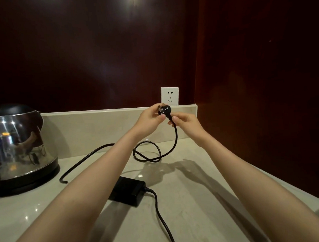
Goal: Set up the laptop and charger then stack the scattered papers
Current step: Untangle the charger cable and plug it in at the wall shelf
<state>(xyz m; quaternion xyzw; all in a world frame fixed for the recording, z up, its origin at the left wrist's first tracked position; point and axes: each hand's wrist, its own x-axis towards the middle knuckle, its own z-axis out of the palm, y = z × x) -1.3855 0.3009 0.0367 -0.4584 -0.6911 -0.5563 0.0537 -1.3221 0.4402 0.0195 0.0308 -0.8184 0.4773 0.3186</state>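
Nearest, a pale glossy stone countertop [196, 202] is carrying the black charger brick [128, 192], lying flat w/ its lead [161, 217] running toward the front edge. Further back the mains cable [176, 136] is looping on the surface, and a steel kettle [21, 146] is sitting far left. Above the loop, the left hand [149, 119] is pinching the plug [164, 111], fingers clamped on it. The right hand [186, 122] is nipping the cable just below. The plug is hovering just in front of the white wall socket [169, 96], not touching. Behind are a low backsplash [100, 127] & dark reddish wood panelling [77, 51].

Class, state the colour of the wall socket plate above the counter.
The socket plate is white, clearest in the head view.
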